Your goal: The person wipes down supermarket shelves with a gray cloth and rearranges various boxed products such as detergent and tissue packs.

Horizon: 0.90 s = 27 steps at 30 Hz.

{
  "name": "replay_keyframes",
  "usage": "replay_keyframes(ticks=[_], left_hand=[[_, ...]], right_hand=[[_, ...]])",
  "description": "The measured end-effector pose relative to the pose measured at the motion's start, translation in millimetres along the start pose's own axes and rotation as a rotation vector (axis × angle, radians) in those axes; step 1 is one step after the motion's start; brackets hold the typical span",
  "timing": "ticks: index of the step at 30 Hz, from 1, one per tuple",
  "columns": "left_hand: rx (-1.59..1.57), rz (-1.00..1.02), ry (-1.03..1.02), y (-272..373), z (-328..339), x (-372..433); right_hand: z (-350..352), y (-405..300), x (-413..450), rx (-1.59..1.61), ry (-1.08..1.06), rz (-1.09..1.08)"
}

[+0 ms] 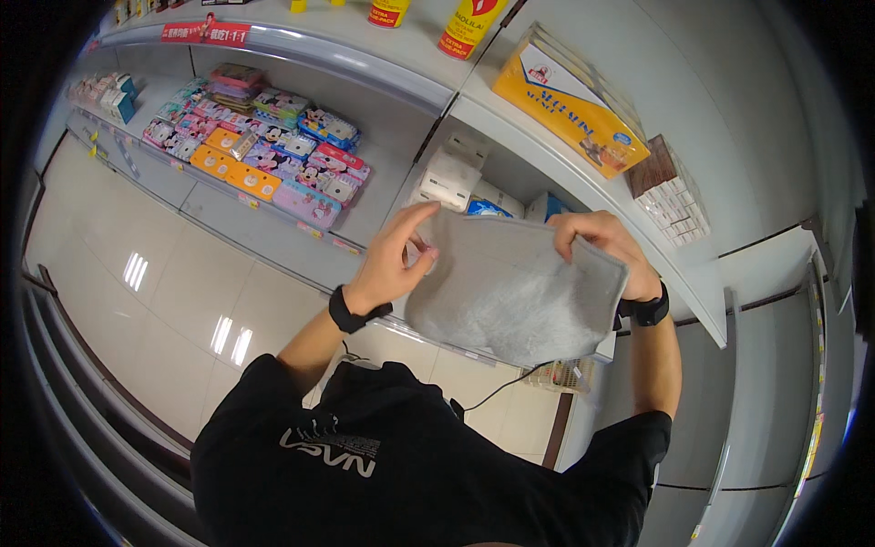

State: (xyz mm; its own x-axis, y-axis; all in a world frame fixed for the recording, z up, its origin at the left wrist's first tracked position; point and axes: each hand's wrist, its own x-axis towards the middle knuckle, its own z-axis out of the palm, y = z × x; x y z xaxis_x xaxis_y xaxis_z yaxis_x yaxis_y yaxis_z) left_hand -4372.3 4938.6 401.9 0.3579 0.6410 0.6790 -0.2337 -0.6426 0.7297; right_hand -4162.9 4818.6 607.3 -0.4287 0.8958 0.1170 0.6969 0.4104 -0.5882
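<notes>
A grey cloth (513, 287) with a stitched edge and a fuzzy, shiny patch hangs in front of the lower shelf. My right hand (605, 246) grips its upper right edge, fingers folded over the front. At its upper left corner is my left hand (400, 256), index finger and thumb curved; they meet the cloth's edge, but whether they pinch it is unclear. Both wrists wear black bands. Behind the cloth, white soft packs (448, 181) and a blue pack (489, 208) are partly hidden.
Patterned cases (273, 143) are stacked on the lower left shelf. On the upper shelf stand yellow gas cans (468, 31), a yellow-orange carton (571, 102) and a wrapped stack of small boxes (670, 191). Under the cloth is a wire basket (560, 376); a dark cable runs near it.
</notes>
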Motion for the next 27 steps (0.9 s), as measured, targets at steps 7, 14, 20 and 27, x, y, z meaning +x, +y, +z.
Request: replay_keyframes(ticks=[7,14,20,27], left_hand=[[0.195,0.038,-0.346,-19.5,-37.0,42.6],[0.082,0.166,-0.388,-24.1,-31.0,61.7],[-0.046,-0.030,-0.860,-40.2,56.7,69.2],[-0.213,-0.031,-0.707,-50.5,113.1,69.0]], right_hand=[[3.4,-15.9,-0.1,-0.048,-0.099,-0.027],[-1.0,-22.8,-30.7,-0.205,0.008,0.017],[-8.2,-34.1,-25.9,-0.348,-0.041,0.173],[-18.5,-9.6,-39.0,-0.413,0.018,0.182]])
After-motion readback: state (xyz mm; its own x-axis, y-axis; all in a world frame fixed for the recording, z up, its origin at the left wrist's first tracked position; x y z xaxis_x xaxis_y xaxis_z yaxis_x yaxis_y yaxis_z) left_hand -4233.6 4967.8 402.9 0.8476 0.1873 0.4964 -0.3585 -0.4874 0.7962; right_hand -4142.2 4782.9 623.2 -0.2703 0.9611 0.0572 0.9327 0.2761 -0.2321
